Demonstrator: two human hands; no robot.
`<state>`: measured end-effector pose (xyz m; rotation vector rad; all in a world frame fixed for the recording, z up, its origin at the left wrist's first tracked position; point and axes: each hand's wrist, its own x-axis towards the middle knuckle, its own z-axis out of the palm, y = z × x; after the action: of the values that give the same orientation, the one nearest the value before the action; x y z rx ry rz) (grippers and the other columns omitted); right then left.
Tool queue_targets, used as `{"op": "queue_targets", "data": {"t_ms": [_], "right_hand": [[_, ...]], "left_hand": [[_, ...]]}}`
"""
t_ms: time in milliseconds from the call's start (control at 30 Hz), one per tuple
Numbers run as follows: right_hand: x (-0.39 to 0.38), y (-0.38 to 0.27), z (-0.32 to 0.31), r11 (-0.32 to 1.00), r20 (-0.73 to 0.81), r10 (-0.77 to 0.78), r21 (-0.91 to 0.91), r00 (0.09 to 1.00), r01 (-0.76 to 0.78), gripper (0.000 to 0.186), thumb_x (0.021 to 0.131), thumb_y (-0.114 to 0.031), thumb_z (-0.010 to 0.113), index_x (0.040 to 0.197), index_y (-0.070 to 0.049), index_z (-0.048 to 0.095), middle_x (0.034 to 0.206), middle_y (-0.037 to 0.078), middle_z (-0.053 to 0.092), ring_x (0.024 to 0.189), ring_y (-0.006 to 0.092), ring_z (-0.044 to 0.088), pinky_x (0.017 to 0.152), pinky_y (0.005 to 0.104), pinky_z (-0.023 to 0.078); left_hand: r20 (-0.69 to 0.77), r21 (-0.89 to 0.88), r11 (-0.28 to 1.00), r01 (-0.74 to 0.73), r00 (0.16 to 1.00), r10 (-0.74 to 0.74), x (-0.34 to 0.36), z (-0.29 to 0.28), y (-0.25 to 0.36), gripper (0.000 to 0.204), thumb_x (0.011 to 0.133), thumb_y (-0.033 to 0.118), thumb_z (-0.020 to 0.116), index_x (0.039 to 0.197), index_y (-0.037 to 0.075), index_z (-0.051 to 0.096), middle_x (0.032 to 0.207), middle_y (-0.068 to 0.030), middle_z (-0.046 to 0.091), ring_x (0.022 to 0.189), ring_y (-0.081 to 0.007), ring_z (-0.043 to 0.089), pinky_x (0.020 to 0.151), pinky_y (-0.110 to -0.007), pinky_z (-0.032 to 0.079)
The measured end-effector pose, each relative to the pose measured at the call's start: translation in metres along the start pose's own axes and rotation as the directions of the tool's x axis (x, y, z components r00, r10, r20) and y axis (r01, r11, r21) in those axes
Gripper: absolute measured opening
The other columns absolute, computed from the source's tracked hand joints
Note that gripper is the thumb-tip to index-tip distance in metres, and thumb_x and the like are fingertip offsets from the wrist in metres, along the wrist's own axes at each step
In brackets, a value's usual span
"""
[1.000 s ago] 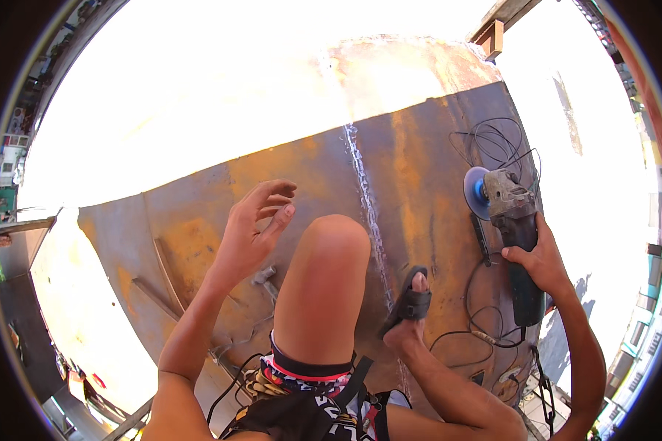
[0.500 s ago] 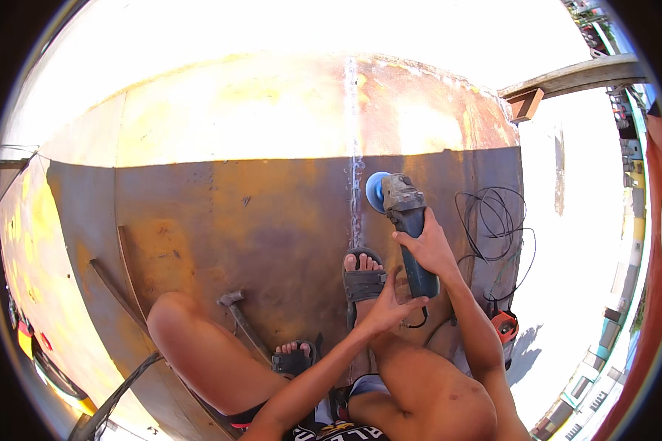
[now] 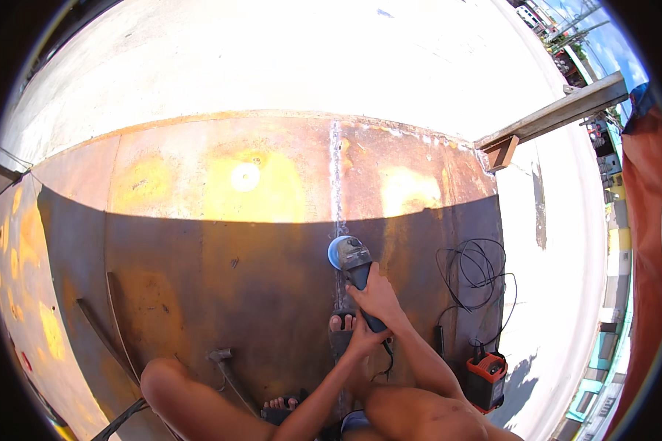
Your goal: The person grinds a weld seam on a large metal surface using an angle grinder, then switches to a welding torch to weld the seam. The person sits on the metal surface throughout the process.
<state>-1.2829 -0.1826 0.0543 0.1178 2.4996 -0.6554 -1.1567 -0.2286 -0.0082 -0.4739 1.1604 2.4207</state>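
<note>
An angle grinder [image 3: 357,266] with a bluish-white disc [image 3: 338,253] is held in both hands over the steel sheet [image 3: 272,294]. My right hand [image 3: 379,295] is wrapped round its dark body, thumb across the top. At the rear end of the body my left hand [image 3: 365,341] grips it from the near side. The disc lies over the pale weld seam [image 3: 335,169] that runs away from me along the sheet; whether it touches the metal I cannot tell. Just behind the grinder, my sandalled foot [image 3: 340,331] rests on the seam.
To the right lie a coiled black cable [image 3: 472,273] and an orange-and-black machine [image 3: 487,378]. A hammer [image 3: 232,373] is by my left knee, with a thin metal bar [image 3: 104,331] farther left. A metal beam [image 3: 559,112] juts in at the far right. Shadow covers the sheet's near half.
The grinder has moved left, its disc now over the seam. My left hand, loose by the tool's rear before, has closed on it. The whole view has tilted farther ahead.
</note>
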Motion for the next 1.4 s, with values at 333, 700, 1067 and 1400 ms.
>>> {"op": "queue_targets", "data": {"t_ms": [333,700,1067,1400], "right_hand": [[0.032,-0.008,0.001,0.997,0.093,0.018,-0.071,0.995,-0.012,0.086,0.086,-0.039,0.078,0.140,0.011,0.033,0.108,0.039,0.069,0.104,0.0540,0.069,0.090,0.0583,0.057],[0.013,-0.037,-0.017,0.998,0.099,-0.065,0.014,0.993,0.064,0.087,0.085,-0.043,0.084,0.140,0.008,0.040,0.116,0.040,0.067,0.114,0.0544,0.065,0.093,0.0561,0.055],[0.007,0.004,-0.008,0.993,0.034,-0.115,0.021,0.993,0.114,0.060,0.097,-0.041,0.073,0.122,0.006,0.045,0.088,0.038,0.068,0.090,0.0582,0.067,0.073,0.0615,0.051],[0.019,-0.021,-0.014,0.988,0.081,-0.098,-0.111,0.992,0.107,0.066,0.101,-0.044,0.068,0.131,0.009,0.042,0.087,0.037,0.069,0.087,0.0567,0.069,0.073,0.0574,0.053]], "left_hand": [[-0.105,0.156,0.973,0.168,0.983,-0.153,0.018,-0.002,0.027,0.117,0.078,0.021,0.093,0.160,0.003,0.011,0.143,-0.0201,0.048,0.121,-0.0281,0.062,0.089,-0.035,0.058],[-0.184,0.188,0.975,-0.122,0.970,0.157,0.016,-0.001,0.006,0.120,0.079,0.030,0.093,0.162,0.001,0.012,0.155,-0.0206,0.041,0.144,-0.0313,0.045,0.115,-0.042,0.043],[-0.293,0.076,0.987,-0.139,0.944,0.156,0.004,0.044,0.000,0.099,0.074,0.019,0.094,0.149,-0.002,0.032,0.141,-0.0179,0.053,0.134,-0.0275,0.055,0.109,-0.040,0.046],[-0.314,0.082,0.971,-0.224,0.919,0.239,0.016,0.039,0.016,0.095,0.078,0.014,0.090,0.150,-0.002,0.030,0.140,-0.0170,0.052,0.134,-0.0259,0.054,0.109,-0.038,0.046]]}}
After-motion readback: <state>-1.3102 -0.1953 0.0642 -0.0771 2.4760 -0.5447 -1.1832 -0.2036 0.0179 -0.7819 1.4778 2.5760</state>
